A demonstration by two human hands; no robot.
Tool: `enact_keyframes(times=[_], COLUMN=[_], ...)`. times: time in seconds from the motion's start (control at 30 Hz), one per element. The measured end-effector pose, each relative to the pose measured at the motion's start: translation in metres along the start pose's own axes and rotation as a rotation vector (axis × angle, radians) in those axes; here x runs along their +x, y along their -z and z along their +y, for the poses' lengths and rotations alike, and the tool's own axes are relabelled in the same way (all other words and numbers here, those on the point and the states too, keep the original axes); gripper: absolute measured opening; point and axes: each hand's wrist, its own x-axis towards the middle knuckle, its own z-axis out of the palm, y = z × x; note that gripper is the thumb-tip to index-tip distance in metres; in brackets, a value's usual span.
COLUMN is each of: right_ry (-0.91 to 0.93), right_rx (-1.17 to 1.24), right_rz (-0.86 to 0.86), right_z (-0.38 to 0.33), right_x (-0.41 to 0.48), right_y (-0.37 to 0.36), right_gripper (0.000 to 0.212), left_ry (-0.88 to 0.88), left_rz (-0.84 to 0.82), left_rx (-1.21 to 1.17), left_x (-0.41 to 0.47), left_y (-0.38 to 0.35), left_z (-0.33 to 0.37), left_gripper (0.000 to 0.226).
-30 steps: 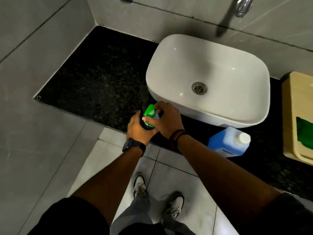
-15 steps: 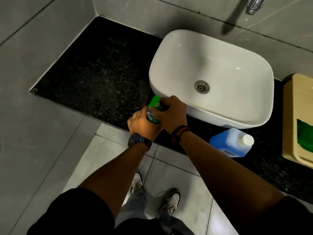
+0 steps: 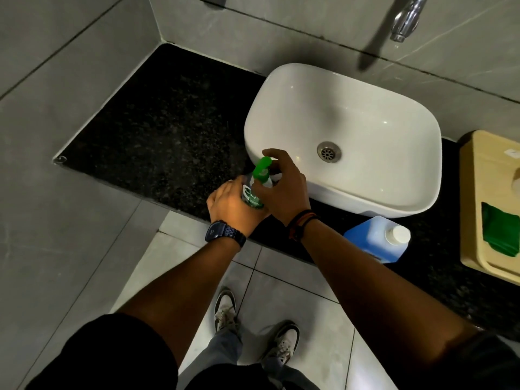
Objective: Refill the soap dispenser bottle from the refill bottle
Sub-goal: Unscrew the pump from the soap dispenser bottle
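The soap dispenser bottle [image 3: 251,196] is small and clear with a green label and a green pump head [image 3: 262,168]. It stands near the counter's front edge, left of the basin. My left hand [image 3: 233,208] wraps around its body. My right hand [image 3: 284,184] grips the neck just under the pump head. The blue refill bottle [image 3: 371,239] with a white cap [image 3: 399,235] stands on the counter to the right, in front of the basin, untouched.
A white basin [image 3: 394,114] sits on the black granite counter [image 3: 157,130]. A chrome tap [image 3: 406,19] juts from the tiled wall above it. A beige tray [image 3: 478,192] holding a green cloth [image 3: 499,233] lies at the right edge. My shoes show on the floor below.
Both hands have stayed on the dispenser bottle. The green pump head now points further away from me and stands higher above my fingers. The camera has tilted slightly.
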Motion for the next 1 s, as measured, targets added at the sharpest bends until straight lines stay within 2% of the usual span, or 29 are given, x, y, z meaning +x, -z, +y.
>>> enact_keyframes(times=[0.13, 0.3, 0.43, 0.6, 0.9, 1.0], right_ry=[-0.057, -0.046, -0.083, -0.066, -0.088, -0.081], right_rx=[0.028, 0.070, 0.064, 0.074, 0.076, 0.098], right_rz=[0.073, 0.037, 0.109, 0.087, 0.136, 0.106], right_z=[0.0002, 0.0003, -0.0003, -0.0016, -0.0025, -0.0029], right_x=[-0.0032, -0.0071, -0.0083, -0.0104, -0.0097, -0.0099], right_y=[-0.0012, 0.0002, -0.0002, 0.0000, 0.0009, 0.0015], right_gripper=[0.054, 0.064, 0.058, 0.066, 0.063, 0.063], left_ry=[-0.002, 0.013, 0.007, 0.004, -0.014, -0.005], left_rz=[0.011, 0.005, 0.030, 0.034, 0.039, 0.033], left_rx=[-0.010, -0.032, -0.024, -0.020, -0.016, -0.013], left_x=[-0.0011, -0.0035, -0.0049, -0.0049, -0.0052, -0.0048], left_y=[0.0017, 0.0033, 0.0040, 0.0053, 0.0036, 0.0035], left_z=[0.0006, -0.0017, -0.0005, 0.0018, 0.0048, 0.0037], left_gripper=[0.064, 0.074, 0.073, 0.072, 0.067, 0.068])
